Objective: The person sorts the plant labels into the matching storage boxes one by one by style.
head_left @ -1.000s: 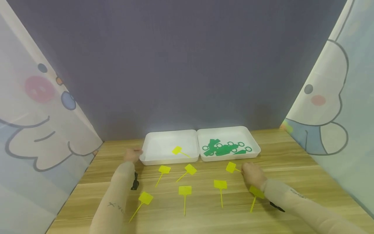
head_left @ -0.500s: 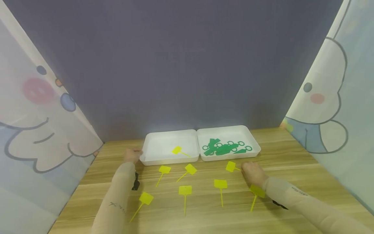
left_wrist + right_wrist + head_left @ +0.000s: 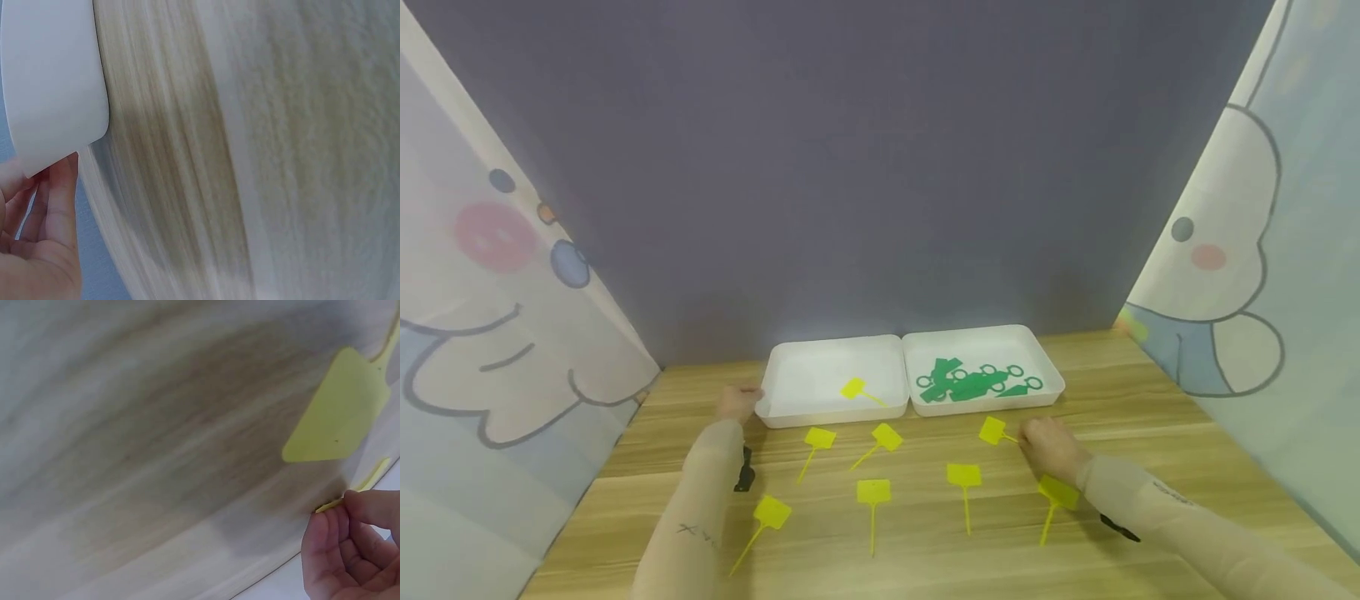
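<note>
My left hand (image 3: 737, 402) pinches the left end of a shallow white tray (image 3: 782, 409); in the left wrist view the thumb and fingers (image 3: 61, 206) meet at the tray's corner (image 3: 59, 106). One yellow plant label (image 3: 853, 387) lies inside that tray. On the right, my right hand (image 3: 1052, 447) pinches the stem of another yellow plant label (image 3: 992, 430), low over the table. The right wrist view shows a yellow strip (image 3: 332, 504) between thumb and fingertips, close above the wood. Beside the right wrist lies a yellow plant label (image 3: 1058, 492), partly covered by the hand.
A second white tray (image 3: 1048, 395) adjoins the first and holds several green ring-ended tags (image 3: 973, 385). Several yellow labels (image 3: 873, 492) lie spread over the wooden table (image 3: 925, 575). A dark panel (image 3: 880, 167) stands behind, with printed cloth (image 3: 1300, 350) at both sides.
</note>
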The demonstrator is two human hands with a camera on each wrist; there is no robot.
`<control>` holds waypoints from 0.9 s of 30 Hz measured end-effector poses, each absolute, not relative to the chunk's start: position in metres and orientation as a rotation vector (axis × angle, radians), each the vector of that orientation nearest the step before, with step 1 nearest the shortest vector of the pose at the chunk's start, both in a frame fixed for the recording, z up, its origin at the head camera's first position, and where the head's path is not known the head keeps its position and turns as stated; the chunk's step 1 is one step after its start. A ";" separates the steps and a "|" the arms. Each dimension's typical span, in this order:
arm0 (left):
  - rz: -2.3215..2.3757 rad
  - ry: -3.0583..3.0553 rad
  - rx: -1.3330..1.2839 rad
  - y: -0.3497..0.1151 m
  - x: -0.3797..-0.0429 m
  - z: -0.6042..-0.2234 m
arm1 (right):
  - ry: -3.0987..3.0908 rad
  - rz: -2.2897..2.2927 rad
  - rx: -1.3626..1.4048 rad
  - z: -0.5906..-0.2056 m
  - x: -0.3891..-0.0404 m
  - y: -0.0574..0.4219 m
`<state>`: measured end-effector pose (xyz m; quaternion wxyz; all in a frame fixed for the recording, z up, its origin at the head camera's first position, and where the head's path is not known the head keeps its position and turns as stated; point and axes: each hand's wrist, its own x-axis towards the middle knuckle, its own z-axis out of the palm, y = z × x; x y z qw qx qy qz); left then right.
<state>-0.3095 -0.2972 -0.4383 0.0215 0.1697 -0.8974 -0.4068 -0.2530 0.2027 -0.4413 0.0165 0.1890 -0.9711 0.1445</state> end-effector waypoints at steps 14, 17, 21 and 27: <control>-1.251 -2.802 0.547 -0.297 -0.311 -0.436 | -3.090 0.757 0.552 -0.427 -0.257 0.202; -1.259 -2.790 0.559 -0.297 -0.314 -0.437 | -3.038 0.714 0.611 -0.423 -0.257 0.203; -1.256 -2.804 0.559 -0.296 -0.315 -0.437 | -2.973 0.635 0.701 -0.417 -0.257 0.201; -1.267 -2.810 0.567 -0.294 -0.309 -0.434 | -2.890 0.551 0.823 -0.404 -0.258 0.195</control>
